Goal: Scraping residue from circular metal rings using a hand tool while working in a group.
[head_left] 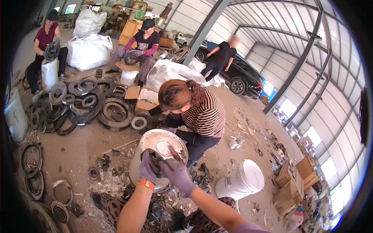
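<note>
A dark, ring-like rubber piece [154, 162] is held over the near side of a white bucket [134, 165]. My left hand [147, 169], in a purple glove with an orange band at the wrist, is closed round its left side. From the right, my right hand [178, 175], also gloved in purple, presses its curled fingers against the piece; whether they also hold a small tool is hidden. A red-handled tool [177, 156] lies on the bucket top just beyond my right hand.
A person in a striped top [204, 116] crouches across the bucket. Dark rings [87, 101] are heaped at left. A lidded white bucket [241, 179] stands at right. Scraps litter the floor. Two seated people work farther back; another stands by a black car [248, 73].
</note>
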Motion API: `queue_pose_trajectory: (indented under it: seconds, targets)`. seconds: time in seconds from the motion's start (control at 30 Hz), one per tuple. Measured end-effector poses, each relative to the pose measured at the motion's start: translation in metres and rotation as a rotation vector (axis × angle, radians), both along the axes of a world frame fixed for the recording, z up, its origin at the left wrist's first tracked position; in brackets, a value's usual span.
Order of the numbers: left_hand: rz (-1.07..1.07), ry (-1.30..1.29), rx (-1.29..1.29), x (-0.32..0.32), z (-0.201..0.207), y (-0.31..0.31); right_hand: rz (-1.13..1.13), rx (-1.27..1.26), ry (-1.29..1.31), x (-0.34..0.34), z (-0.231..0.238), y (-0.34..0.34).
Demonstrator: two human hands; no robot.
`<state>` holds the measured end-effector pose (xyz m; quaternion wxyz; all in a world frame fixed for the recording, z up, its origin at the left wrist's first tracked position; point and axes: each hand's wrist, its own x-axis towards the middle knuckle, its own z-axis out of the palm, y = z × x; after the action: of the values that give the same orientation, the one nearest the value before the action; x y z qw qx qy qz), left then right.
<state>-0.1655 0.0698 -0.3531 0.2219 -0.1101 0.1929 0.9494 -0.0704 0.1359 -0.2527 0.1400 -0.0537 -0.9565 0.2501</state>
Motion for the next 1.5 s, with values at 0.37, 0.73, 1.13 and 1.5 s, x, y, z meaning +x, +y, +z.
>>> queue_pose_trajectory:
  seconds: [0.37, 0.73, 1.13, 1.5]
  targets:
    - [-0.229, -0.268, 0.268, 0.032, 0.023, -0.029, -0.310, -0.605, -0.484, 0.157, -0.270, 0.036]
    - [-0.237, -0.076, 0.174, 0.028, -0.001, -0.027, -0.080, -0.417, -0.694, 0.243, -0.259, -0.019]
    - [-0.261, -0.050, 0.143, 0.021, -0.047, -0.037, -0.247, -0.407, 0.130, 0.036, -0.056, 0.028]
    - [-0.123, 0.189, -0.062, 0.032, -0.050, -0.019, 0.239, -0.149, 0.096, -0.021, -0.065, 0.012]
